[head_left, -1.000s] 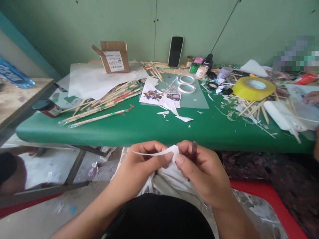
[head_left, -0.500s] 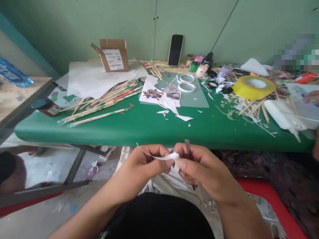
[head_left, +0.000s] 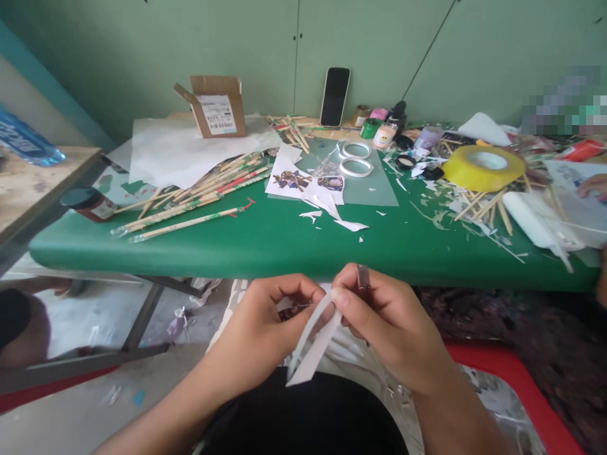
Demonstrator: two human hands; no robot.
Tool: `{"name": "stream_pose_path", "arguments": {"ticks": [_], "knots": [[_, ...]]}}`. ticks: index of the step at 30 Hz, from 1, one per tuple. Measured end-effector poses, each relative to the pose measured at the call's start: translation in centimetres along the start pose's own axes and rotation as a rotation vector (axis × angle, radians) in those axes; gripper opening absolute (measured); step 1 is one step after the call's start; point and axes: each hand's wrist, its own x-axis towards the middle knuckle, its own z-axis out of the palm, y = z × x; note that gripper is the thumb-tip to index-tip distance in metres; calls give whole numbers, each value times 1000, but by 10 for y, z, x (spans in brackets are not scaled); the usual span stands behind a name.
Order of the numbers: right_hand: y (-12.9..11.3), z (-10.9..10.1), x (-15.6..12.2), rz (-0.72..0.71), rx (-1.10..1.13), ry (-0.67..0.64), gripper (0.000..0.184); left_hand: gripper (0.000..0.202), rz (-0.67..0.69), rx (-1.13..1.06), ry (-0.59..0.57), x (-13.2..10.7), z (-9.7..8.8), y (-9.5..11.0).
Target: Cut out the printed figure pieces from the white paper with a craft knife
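Note:
My left hand (head_left: 265, 322) and my right hand (head_left: 379, 316) meet over my lap, just in front of the green table's edge (head_left: 284, 253). Both are closed. The left pinches a small dark printed cut-out (head_left: 291, 311) between thumb and fingers. From the right thumb and forefinger a white paper strip (head_left: 315, 338) hangs downward. The right hand also grips a small knife whose blade (head_left: 363, 281) sticks up above the fingers.
On the table lie wrapped chopsticks (head_left: 199, 199), printed picture sheets (head_left: 303, 183), paper scraps, two white tape rings (head_left: 355, 159), a yellow tape roll (head_left: 484, 167), a cardboard box (head_left: 215, 107), an upright phone (head_left: 334, 98) and small pots. Another person's hand (head_left: 592, 184) shows at the far right.
The white strip, which stretched level between both hands, has come away from the left and now hangs down from my right fingers. The left hand now holds a small dark piece.

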Motion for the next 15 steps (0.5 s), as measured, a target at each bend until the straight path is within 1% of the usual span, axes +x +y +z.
{"name": "stream_pose_path", "arguments": {"ticks": [3,6,9,12,15], "knots": [[2,1,0,-34,-35,17,31,18,52,-9,-5,1,0,-1],[4,2,-1,-16,69,-28,31,22,79,-67,-55,2,0,-2],[6,3,-1,27,185,-73,31,24,63,-106,-87,3,-1,-4],[8,5,-1,70,300,-21,31,25,56,-109,-62,5,-2,-6],[12,-3,-1,66,370,69,31,27,42,-113,21,6,-4,-9]]}}
